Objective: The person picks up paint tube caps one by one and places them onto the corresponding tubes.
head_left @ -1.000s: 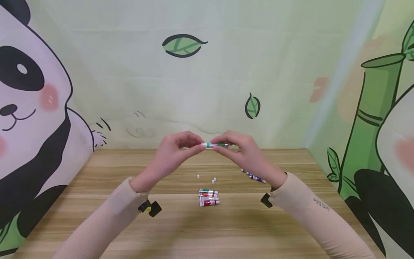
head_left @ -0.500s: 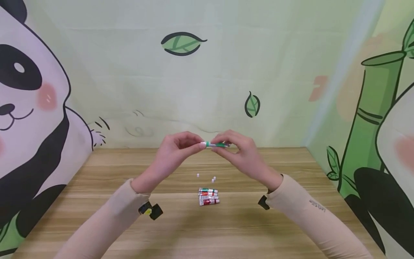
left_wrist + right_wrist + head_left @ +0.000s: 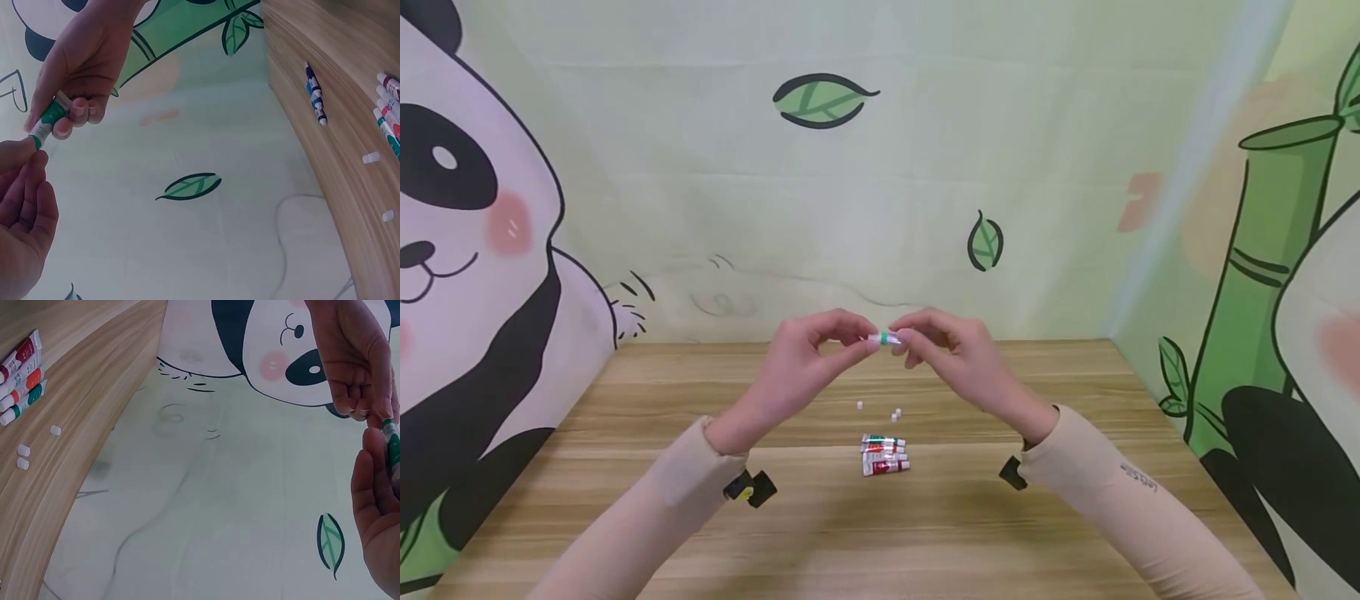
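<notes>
A small green-and-white paint tube (image 3: 889, 338) is held level above the table between both hands. My left hand (image 3: 805, 358) pinches its cap end with thumb and fingertips. Thumb and fingers of my right hand (image 3: 958, 350) grip the body, covering much of it in the head view. From the left wrist, the tube's green body (image 3: 55, 112) and flat white tail show between the hands. Below, a row of several paint tubes (image 3: 884, 467), red, orange-red and green among them, lies on the table. Small white caps (image 3: 860, 405) are scattered just beyond that row.
The wooden table (image 3: 820, 533) runs back to a cloth backdrop (image 3: 880, 192) printed with pandas, leaves and bamboo. Blue tubes (image 3: 315, 94) lie on the table in the left wrist view; in the head view the right arm hides them.
The right fingers have shifted on the tube and now cover most of its green body, which showed before. The left hand keeps its pinch. The row and caps stay put.
</notes>
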A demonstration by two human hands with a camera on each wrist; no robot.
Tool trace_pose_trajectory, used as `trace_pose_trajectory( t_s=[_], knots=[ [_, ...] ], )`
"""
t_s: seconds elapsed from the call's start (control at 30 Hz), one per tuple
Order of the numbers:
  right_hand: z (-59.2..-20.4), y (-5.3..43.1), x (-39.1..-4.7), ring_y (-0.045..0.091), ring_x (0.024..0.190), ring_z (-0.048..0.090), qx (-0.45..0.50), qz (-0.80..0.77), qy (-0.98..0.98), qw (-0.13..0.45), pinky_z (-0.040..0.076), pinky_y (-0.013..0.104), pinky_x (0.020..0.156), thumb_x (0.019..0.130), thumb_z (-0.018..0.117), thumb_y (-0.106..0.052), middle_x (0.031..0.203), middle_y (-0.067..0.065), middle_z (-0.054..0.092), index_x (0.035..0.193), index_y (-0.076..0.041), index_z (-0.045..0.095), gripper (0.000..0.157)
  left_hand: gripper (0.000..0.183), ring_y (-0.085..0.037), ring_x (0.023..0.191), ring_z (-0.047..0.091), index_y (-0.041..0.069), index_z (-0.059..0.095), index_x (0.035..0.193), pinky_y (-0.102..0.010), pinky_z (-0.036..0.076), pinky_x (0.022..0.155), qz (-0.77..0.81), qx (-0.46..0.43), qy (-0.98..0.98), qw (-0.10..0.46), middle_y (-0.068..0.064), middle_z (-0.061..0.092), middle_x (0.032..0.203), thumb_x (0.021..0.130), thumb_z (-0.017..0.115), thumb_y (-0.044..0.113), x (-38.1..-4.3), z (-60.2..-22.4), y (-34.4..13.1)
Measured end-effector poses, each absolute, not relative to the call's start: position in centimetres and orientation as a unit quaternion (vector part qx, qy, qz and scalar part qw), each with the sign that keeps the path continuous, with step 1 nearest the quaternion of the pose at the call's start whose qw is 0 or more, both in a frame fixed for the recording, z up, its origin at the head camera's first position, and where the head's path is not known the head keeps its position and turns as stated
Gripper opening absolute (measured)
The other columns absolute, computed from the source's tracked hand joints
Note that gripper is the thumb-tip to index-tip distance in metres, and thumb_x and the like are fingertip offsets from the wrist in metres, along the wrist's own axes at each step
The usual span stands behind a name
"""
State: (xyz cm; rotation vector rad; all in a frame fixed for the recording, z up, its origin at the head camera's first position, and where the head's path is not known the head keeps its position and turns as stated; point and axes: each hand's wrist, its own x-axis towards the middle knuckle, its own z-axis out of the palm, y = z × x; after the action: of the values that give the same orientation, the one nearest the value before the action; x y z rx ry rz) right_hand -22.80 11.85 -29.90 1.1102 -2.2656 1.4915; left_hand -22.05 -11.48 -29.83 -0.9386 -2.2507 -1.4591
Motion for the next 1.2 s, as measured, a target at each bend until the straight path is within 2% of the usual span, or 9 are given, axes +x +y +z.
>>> trace_pose_trajectory(
  t_s=[0.13,0.37,0.57,0.67,0.87,0.97,1.2],
  knots=[
    [-29.83,11.79,-22.65,0.022,0.076,0.068,0.376,0.514,-0.766,0.085,0.059,0.041,0.073,0.105,0.054,-0.008,0.090,0.007,0.071,0.118,-0.002,0.065,0.019,0.011,-0.011,0.079,0.065,0.014,0.075,0.103,-0.035,0.051,0.072,-0.498,-0.340,-0.781,0.161,0.007,0.072,0.086,0.093,0.075,0.018,-21.94,-29.94,-11.31],
    [-30.01,11.82,-22.71,0.020,0.075,0.067,0.372,0.507,-0.773,0.087,0.058,0.038,0.072,0.106,0.050,-0.008,0.087,0.006,0.069,0.121,-0.002,0.063,0.020,0.013,-0.012,0.082,0.064,0.014,0.074,0.105,-0.037,0.051,0.075,-0.502,-0.345,-0.776,0.163,0.006,0.071,0.086,0.093,0.075,0.019,-21.95,-30.15,-11.17],
    [-29.93,12.04,-22.83,0.023,0.076,0.067,0.360,0.508,-0.777,0.092,0.058,0.036,0.073,0.106,0.051,-0.009,0.088,0.007,0.070,0.121,-0.004,0.063,0.019,0.016,-0.012,0.085,0.065,0.014,0.073,0.108,-0.036,0.051,0.072,-0.491,-0.323,-0.793,0.157,0.005,0.074,0.097,0.098,0.069,0.026,-22.07,-29.95,-11.22],
    [-29.80,12.16,-22.85,0.024,0.078,0.068,0.356,0.505,-0.781,0.095,0.058,0.035,0.073,0.105,0.054,-0.008,0.090,0.009,0.072,0.120,-0.004,0.063,0.018,0.017,-0.012,0.083,0.064,0.014,0.073,0.108,-0.034,0.048,0.065,-0.483,-0.317,-0.803,0.148,0.006,0.073,0.096,0.100,0.067,0.027,-22.13,-29.80,-11.24],
    [-29.58,12.23,-22.76,0.018,0.081,0.070,0.361,0.495,-0.785,0.092,0.059,0.039,0.076,0.104,0.056,-0.007,0.095,0.011,0.073,0.120,-0.004,0.061,0.017,0.018,-0.013,0.079,0.064,0.013,0.073,0.105,-0.030,0.045,0.056,-0.473,-0.315,-0.813,0.126,0.004,0.073,0.093,0.101,0.064,0.028,-22.22,-29.82,-11.01],
    [-29.61,12.10,-22.73,0.016,0.080,0.070,0.358,0.492,-0.788,0.093,0.058,0.038,0.075,0.104,0.055,-0.008,0.094,0.012,0.073,0.119,-0.005,0.061,0.017,0.018,-0.014,0.080,0.064,0.012,0.073,0.106,-0.030,0.045,0.056,-0.479,-0.311,-0.813,0.115,0.002,0.074,0.094,0.101,0.064,0.027,-22.19,-29.89,-10.97],
    [-30.04,11.55,-22.85,0.018,0.078,0.068,0.346,0.501,-0.790,0.074,0.058,0.035,0.075,0.105,0.055,-0.012,0.090,0.009,0.072,0.121,-0.006,0.061,0.018,0.015,-0.015,0.086,0.066,0.011,0.072,0.106,-0.036,0.053,0.070,-0.495,-0.310,-0.804,0.113,0.003,0.073,0.096,0.099,0.067,0.023,-22.01,-30.13,-11.28]
  ],
)
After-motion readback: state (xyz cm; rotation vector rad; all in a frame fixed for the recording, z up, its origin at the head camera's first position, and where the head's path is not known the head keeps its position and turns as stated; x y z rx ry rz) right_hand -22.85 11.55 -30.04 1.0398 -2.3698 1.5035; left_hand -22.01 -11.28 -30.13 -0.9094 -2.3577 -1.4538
